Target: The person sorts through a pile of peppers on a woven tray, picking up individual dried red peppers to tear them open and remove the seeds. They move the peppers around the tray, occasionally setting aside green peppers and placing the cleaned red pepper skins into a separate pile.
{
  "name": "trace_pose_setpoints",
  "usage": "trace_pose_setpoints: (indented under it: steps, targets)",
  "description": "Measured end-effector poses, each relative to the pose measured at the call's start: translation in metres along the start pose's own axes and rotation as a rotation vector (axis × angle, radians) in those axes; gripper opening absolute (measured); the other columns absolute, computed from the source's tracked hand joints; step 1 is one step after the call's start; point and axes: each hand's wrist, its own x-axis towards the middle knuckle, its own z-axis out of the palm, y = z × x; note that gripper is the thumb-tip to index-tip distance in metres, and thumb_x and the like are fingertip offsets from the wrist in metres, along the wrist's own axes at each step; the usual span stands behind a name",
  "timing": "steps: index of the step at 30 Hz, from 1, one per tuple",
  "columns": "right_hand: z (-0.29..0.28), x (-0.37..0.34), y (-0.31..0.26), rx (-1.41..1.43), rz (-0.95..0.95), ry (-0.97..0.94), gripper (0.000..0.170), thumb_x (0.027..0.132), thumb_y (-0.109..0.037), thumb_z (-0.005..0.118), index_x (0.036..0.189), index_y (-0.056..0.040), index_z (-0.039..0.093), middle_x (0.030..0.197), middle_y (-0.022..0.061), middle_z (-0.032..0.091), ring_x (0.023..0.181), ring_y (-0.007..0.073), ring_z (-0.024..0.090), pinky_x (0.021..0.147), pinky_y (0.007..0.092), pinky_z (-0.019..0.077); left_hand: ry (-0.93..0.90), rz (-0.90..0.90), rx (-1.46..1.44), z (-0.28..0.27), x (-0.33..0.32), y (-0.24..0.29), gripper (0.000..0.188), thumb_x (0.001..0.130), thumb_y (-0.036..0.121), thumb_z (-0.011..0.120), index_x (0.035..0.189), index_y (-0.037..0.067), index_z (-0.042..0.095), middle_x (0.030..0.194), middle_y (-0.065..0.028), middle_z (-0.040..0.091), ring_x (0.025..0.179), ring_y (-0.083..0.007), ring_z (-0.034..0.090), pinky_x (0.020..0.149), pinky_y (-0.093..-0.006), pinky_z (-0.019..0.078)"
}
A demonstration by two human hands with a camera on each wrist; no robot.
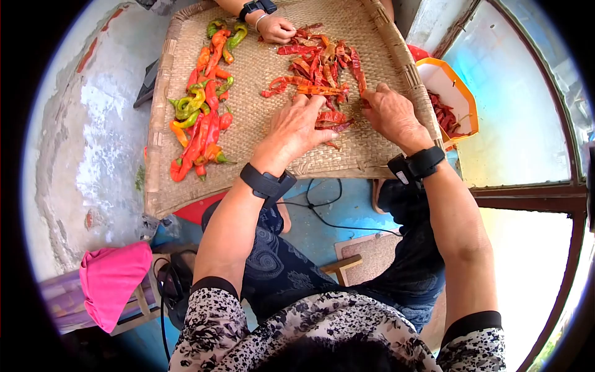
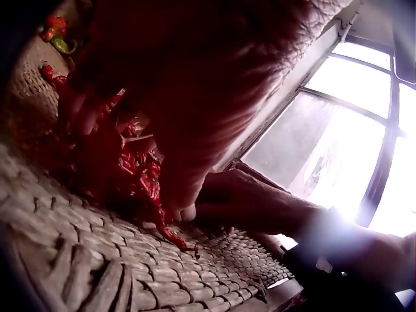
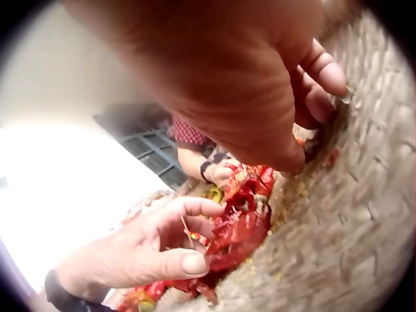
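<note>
Spreading my left hand over dried chillies on the right of the woven tray, I hold my right hand beside them. I cannot tell whether it pinches anything.

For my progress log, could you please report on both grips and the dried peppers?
Left grip spread at the dried red peppers; right grip beside them, hold unclear; another person's hand at pile's far end.

The tan rectangular tray is woven from rough, matt plant fibre. Smooth, glossy red and green peppers are carried at its left; wrinkled, leathery dark red peppers at its right. Matt, bright pink cloth is draped beyond its near left corner.
</note>
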Motion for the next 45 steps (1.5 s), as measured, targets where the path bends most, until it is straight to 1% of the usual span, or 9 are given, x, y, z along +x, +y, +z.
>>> trace_pose_setpoints:
  steps: [9,13,17,21,23,31,36,40,45]
  targets:
    - [0.009,0.006,0.008,0.111,-0.032,0.0,0.02,0.078,-0.007,0.058,0.098,-0.0068,0.061,0.087,0.0161,0.06,0.085,0.0349,0.061,0.073,0.0442,0.0488,0.084,0.087,-0.012,0.015,0.007,-0.019,0.028,0.076,0.012,0.066,0.1,0.005,0.053,0.094,-0.0179,0.054,0.088,-0.037,0.056,0.076,-0.0433,0.046]
    - [-0.016,0.007,0.01,0.197,-0.081,0.218,0.02,0.075,-0.001,0.055,0.093,-0.0075,0.059,0.087,0.0163,0.06,0.081,0.0366,0.06,0.07,0.0449,0.0494,0.267,0.154,-0.15,0.008,0.011,-0.031,0.015,0.077,0.004,0.06,0.09,0.001,0.053,0.081,-0.0167,0.057,0.079,-0.0357,0.057,0.069,-0.0414,0.0454]
    - [-0.044,0.006,0.023,0.237,0.046,0.523,0.014,0.081,-0.007,0.058,0.094,-0.0101,0.06,0.083,0.0165,0.061,0.08,0.0361,0.061,0.066,0.0435,0.0492,0.293,0.043,-0.316,-0.008,0.015,-0.036,0.011,0.08,0.006,0.062,0.086,0.0,0.055,0.078,-0.0108,0.061,0.069,-0.0238,0.061,0.063,-0.0339,0.047]
    - [-0.057,-0.002,0.049,0.07,0.25,0.55,0.019,0.08,-0.009,0.061,0.1,-0.0089,0.061,0.088,0.0166,0.061,0.084,0.0345,0.06,0.073,0.0425,0.0481,0.266,-0.152,-0.525,-0.015,0.018,-0.039,0.017,0.081,0.008,0.064,0.094,0.0,0.056,0.075,-0.0065,0.061,0.071,-0.012,0.058,0.066,-0.0286,0.0471]
    - [-0.059,-0.009,0.047,-0.041,0.252,0.627,0.026,0.08,-0.008,0.062,0.105,-0.0076,0.059,0.093,0.0179,0.059,0.087,0.0347,0.059,0.076,0.0428,0.0474,0.287,-0.135,-1.0,-0.005,0.024,-0.046,0.012,0.083,0.006,0.062,0.093,0.001,0.057,0.079,-0.0019,0.06,0.071,-0.0093,0.056,0.065,-0.0265,0.0474]
    - [-0.034,-0.001,-0.028,0.71,0.036,0.005,0.029,0.083,-0.012,0.063,0.109,0.0016,0.06,0.08,0.0174,0.067,0.076,0.0262,0.067,0.07,0.035,0.0523,0.098,-0.196,-1.791,-0.01,0.022,-0.024,0.015,0.089,0.007,0.059,0.104,0.004,0.058,0.099,-0.0079,0.063,0.086,-0.0157,0.062,0.075,-0.0258,0.0507]
    - [-0.015,0.001,-0.048,0.831,0.007,0.097,0.029,0.083,-0.012,0.062,0.11,0.0006,0.06,0.082,0.0205,0.066,0.078,0.0306,0.067,0.07,0.038,0.0521,-0.065,-0.251,-2.004,-0.002,0.021,-0.026,0.018,0.092,0.01,0.053,0.107,0.0,0.056,0.102,-0.0136,0.062,0.091,-0.0253,0.062,0.073,-0.0306,0.0526]
    - [-0.019,0.003,-0.045,0.579,-0.039,0.094,0.021,0.083,-0.014,0.061,0.1,-0.0022,0.062,0.078,0.0204,0.065,0.074,0.0342,0.065,0.066,0.0413,0.0516,-0.26,-0.251,-2.163,0.009,0.024,-0.034,0.026,0.095,0.018,0.047,0.114,0.0,0.053,0.106,-0.0156,0.061,0.095,-0.0269,0.06,0.071,-0.0313,0.0522]
    - [-0.025,0.0,-0.03,0.141,-0.068,0.166,0.01,0.084,-0.017,0.059,0.087,-0.0081,0.062,0.074,0.0151,0.063,0.07,0.0345,0.062,0.062,0.0441,0.0494,-0.144,-0.352,-2.173,0.015,0.022,-0.038,0.033,0.095,0.021,0.049,0.121,0.002,0.047,0.105,-0.0136,0.061,0.092,-0.0242,0.06,0.069,-0.0308,0.0516]
